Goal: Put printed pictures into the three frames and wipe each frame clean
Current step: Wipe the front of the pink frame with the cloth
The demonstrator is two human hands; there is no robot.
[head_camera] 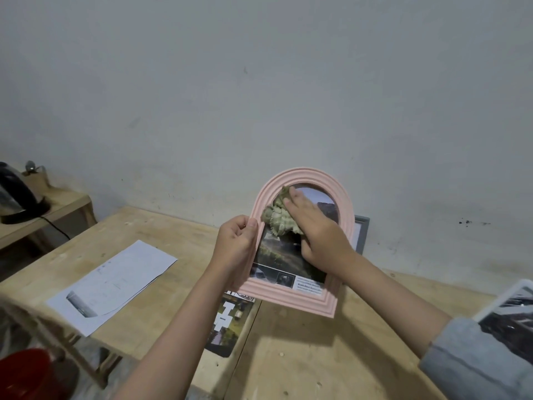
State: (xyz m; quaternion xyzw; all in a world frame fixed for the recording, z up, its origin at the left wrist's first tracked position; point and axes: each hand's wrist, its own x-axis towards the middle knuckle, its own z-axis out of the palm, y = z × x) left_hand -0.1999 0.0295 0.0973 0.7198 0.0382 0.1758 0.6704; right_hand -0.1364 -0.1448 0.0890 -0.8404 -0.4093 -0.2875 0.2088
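A pink arched frame (pixel 305 298) with a printed landscape picture (pixel 277 258) inside is held tilted above the wooden table (pixel 317 356). My left hand (pixel 238 246) grips its left edge. My right hand (pixel 317 229) presses a pale green cloth (pixel 278 216) flat against the upper glass. A grey frame (pixel 362 229) leans on the wall behind the pink one, mostly hidden. A white frame (pixel 507 306) holding a dark picture lies at the right edge. A dark printed picture (pixel 227 324) lies on the table under the pink frame.
A white printed sheet (pixel 112 281) lies on the table's left part. A black kettle (pixel 17 194) with its cord stands on a low wooden stand at far left. A red round object (pixel 26 373) sits at the bottom left corner. The grey wall runs close behind.
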